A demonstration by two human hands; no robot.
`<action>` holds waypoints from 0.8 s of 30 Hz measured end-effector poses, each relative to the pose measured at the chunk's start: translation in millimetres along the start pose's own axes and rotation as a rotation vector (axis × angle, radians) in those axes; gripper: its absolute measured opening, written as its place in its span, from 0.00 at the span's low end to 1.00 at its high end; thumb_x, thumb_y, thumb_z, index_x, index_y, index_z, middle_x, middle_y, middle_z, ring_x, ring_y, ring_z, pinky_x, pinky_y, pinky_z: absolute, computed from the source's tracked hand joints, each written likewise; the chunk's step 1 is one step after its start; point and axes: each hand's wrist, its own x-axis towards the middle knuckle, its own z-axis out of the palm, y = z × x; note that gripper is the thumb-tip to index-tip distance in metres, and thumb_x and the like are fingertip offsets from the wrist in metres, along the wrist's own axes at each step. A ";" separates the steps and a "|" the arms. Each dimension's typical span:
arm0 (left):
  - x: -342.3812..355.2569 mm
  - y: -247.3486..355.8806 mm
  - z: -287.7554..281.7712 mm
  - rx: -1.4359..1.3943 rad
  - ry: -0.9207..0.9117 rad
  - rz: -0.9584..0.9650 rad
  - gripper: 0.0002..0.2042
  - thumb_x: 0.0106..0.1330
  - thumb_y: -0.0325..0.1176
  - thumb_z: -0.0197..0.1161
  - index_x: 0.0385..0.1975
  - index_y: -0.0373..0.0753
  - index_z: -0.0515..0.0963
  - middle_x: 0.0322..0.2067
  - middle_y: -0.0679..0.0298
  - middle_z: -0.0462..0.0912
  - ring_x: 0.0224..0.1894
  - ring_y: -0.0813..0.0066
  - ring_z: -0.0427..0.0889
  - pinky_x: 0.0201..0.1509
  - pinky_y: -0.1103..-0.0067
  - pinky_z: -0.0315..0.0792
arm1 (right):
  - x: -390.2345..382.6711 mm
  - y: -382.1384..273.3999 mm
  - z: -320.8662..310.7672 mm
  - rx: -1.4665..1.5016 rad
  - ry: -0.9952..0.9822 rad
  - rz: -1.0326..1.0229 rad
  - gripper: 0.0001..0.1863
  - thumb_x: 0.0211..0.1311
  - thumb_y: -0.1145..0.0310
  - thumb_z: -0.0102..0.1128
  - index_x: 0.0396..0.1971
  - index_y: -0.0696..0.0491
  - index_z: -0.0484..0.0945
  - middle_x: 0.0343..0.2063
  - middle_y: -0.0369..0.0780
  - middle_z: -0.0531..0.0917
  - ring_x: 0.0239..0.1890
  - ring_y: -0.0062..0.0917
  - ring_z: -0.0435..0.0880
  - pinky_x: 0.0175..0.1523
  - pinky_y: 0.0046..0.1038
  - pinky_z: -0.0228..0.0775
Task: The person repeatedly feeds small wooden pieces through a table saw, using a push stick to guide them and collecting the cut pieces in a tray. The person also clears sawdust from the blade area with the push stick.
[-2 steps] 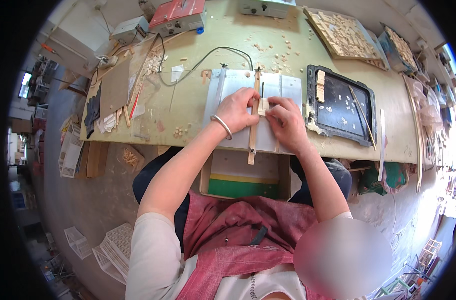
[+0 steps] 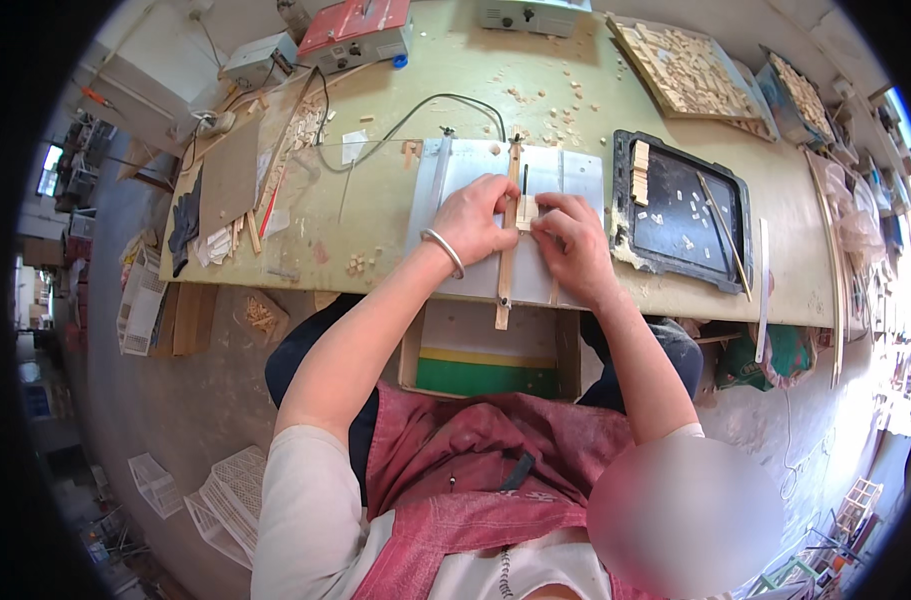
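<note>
A small pale wooden block (image 2: 526,213) lies on a grey metal plate (image 2: 455,285), against the right side of a long wooden strip (image 2: 505,275). Bolts fix the strip near both its ends. My left hand (image 2: 475,218), with a bracelet at the wrist, is closed at the strip's left side, thumb and forefinger pressed to it. From the right, my right hand (image 2: 575,245) grips the block with bent fingers. A narrow dark slot (image 2: 524,178) runs in the plate just beyond the block. The fingertips partly hide the block.
A black tray (image 2: 675,262) with wooden blocks and a stick stands at right. Behind it is a board heaped with wood pieces (image 2: 685,70). A black cable (image 2: 405,125) crosses the table beyond the plate. An open drawer (image 2: 485,375) sits below the table edge, before my lap.
</note>
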 end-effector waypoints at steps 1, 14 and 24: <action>1.3 -1.2 0.2 -0.002 0.008 0.008 0.22 0.49 0.34 0.74 0.47 0.38 0.79 0.38 0.60 0.81 0.39 0.64 0.82 0.46 0.70 0.79 | 1.4 0.2 -0.3 0.000 -0.001 0.001 0.05 0.58 0.76 0.70 0.34 0.54 0.84 0.50 0.41 0.86 0.52 0.41 0.83 0.57 0.41 0.74; 11.7 5.6 -6.1 0.094 -0.044 -0.010 0.23 0.50 0.35 0.74 0.47 0.40 0.78 0.38 0.60 0.80 0.40 0.62 0.82 0.47 0.69 0.79 | 19.8 12.8 -5.4 -0.010 -0.058 -0.014 0.04 0.55 0.76 0.70 0.30 0.55 0.84 0.49 0.41 0.86 0.52 0.41 0.83 0.56 0.40 0.75; -45.6 20.9 -8.2 0.099 -0.174 0.079 0.22 0.53 0.38 0.76 0.46 0.42 0.78 0.37 0.59 0.77 0.42 0.61 0.81 0.48 0.68 0.78 | -3.1 -7.4 -12.9 -0.036 -0.078 -0.060 0.05 0.50 0.77 0.70 0.29 0.53 0.83 0.47 0.40 0.86 0.49 0.40 0.82 0.55 0.39 0.76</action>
